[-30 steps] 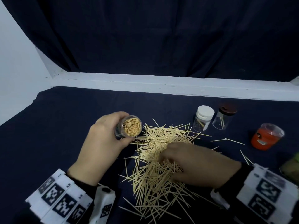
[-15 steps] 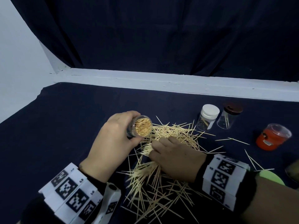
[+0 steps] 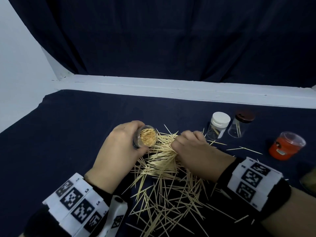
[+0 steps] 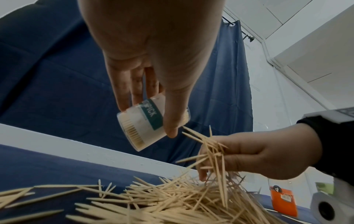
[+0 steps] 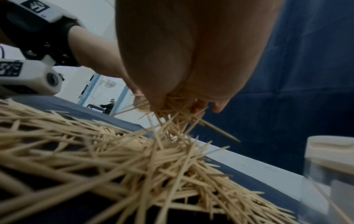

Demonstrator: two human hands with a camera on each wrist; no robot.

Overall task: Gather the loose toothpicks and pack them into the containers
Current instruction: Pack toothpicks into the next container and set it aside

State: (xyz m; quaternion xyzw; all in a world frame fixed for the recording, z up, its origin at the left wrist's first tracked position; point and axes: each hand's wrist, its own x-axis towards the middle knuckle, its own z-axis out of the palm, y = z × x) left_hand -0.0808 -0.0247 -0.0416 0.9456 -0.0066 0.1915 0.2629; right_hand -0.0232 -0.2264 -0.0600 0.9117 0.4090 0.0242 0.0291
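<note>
The left hand [image 3: 118, 151] is curling its fingers and thumb around a clear jar [image 3: 145, 139], holding it tilted above the table [image 3: 68, 134] with its open mouth turned toward the right hand; the jar is packed almost full of toothpicks standing on end, and the left wrist view is showing a green label band on its wall [image 4: 151, 116]; the right hand [image 3: 193, 151] is closing its fingers on a bunch of toothpicks [image 4: 212, 153], with their points splaying out above and below the fist, just beside the jar's mouth; under both hands the pile of loose toothpicks [image 3: 167, 185] is lying spread over the dark cloth, thickest directly beneath the right hand and thinning toward the near edge; a few stray ones [image 3: 246, 149] are lying apart to the right; farther right, a white-capped clear jar [image 3: 218, 125] is standing upright with a few toothpicks inside; just beside it a brown-capped clear jar [image 3: 241, 124] is also holding a few; nearer and to the right, an orange container [image 3: 285, 146] with a clear cover is standing well apart from the pile, its contents impossible to make out.
</note>
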